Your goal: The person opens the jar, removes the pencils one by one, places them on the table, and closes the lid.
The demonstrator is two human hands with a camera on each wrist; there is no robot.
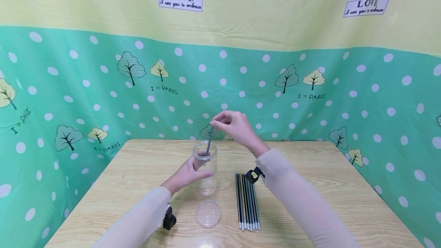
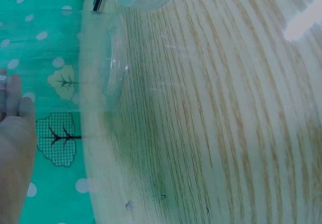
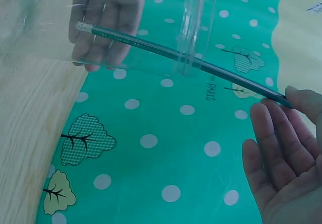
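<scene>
My left hand [image 1: 188, 172] grips a clear glass jar [image 1: 208, 185] around its side, thumb in front and fingers behind; the right wrist view shows those fingers through the glass. Above the jar's mouth, my right hand [image 1: 237, 126] pinches a dark green pencil [image 3: 234, 78] near its upper end between thumb and fingertips. The pencil slants down through the open rim [image 3: 193, 27], its eraser end [image 3: 84, 26] inside the jar. In the left wrist view the jar's base [image 2: 116, 63] shows, with part of my left hand [image 2: 15, 153] at the edge.
A round clear lid [image 1: 208, 214] lies on the wooden table [image 1: 155, 163] in front of the jar. Several dark pencils [image 1: 246, 204] lie side by side to its right, eraser ends toward me. Behind the table hangs a green and yellow curtain [image 1: 220, 68].
</scene>
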